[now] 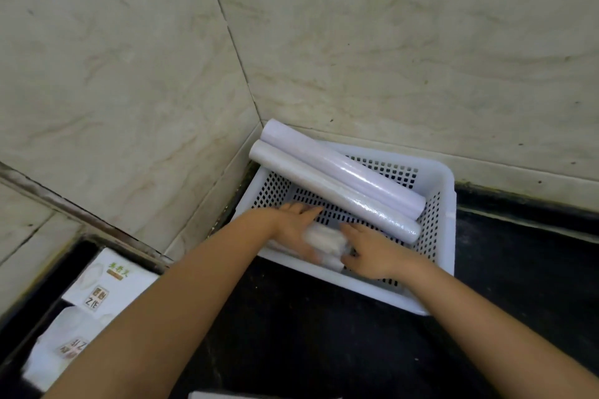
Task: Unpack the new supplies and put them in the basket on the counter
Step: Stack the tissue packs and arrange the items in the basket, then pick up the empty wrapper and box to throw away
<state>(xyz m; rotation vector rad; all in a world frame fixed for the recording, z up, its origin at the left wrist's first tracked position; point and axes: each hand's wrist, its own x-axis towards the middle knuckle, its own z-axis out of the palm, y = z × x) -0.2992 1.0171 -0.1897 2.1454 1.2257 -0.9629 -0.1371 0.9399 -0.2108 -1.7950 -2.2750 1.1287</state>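
Observation:
A white perforated plastic basket (444, 204) sits on the black counter in the corner of the tiled walls. Two long wrapped rolls lie slanted in it: a pale lilac roll (343, 168) at the back and a whitish roll (334, 191) in front of it, their upper ends sticking out over the rim. Both my hands are inside the basket near its front wall. My left hand (296, 227) and my right hand (372, 253) press from either side on a small white plastic-wrapped packet (325, 243) lying on the basket floor.
White packaged items with printed labels (107, 285) lie at the lower left beside the counter edge. A sliver of a white object (207, 395) shows at the bottom edge. Marble-patterned wall tiles rise close behind the basket.

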